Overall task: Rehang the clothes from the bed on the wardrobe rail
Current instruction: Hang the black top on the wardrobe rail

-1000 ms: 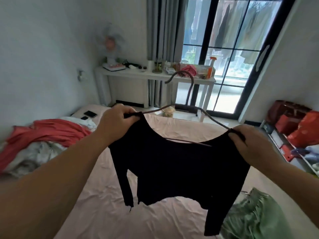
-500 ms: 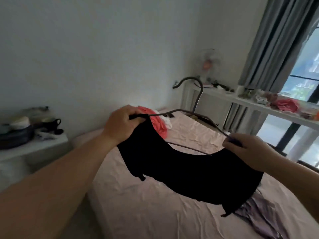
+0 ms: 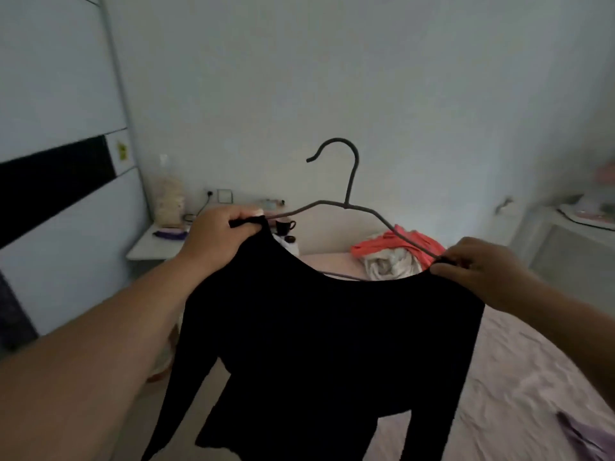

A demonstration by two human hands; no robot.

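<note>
A black long-sleeved top (image 3: pixel 319 344) hangs on a thin grey wire hanger (image 3: pixel 349 188), held up in front of me above the bed (image 3: pixel 519 377). My left hand (image 3: pixel 223 237) grips the top's left shoulder and that end of the hanger. My right hand (image 3: pixel 479 271) pinches the right shoulder together with the other hanger end. The hook points up and curls left. A coral garment (image 3: pixel 399 242) lies crumpled with white cloth at the head of the bed. A lilac garment (image 3: pixel 585 440) shows at the bottom right. No rail is in view.
A white wardrobe door (image 3: pixel 60 134) with a black band fills the left side. Beside it a white bedside shelf (image 3: pixel 153 244) carries a jar, a dark cup (image 3: pixel 284 226) and small items. A white table edge (image 3: pixel 565 227) stands at the right.
The view has swung left from the window side to the bed's head wall and the wardrobe. Both hands keep their grip, and the top now hangs straighter and lower.
</note>
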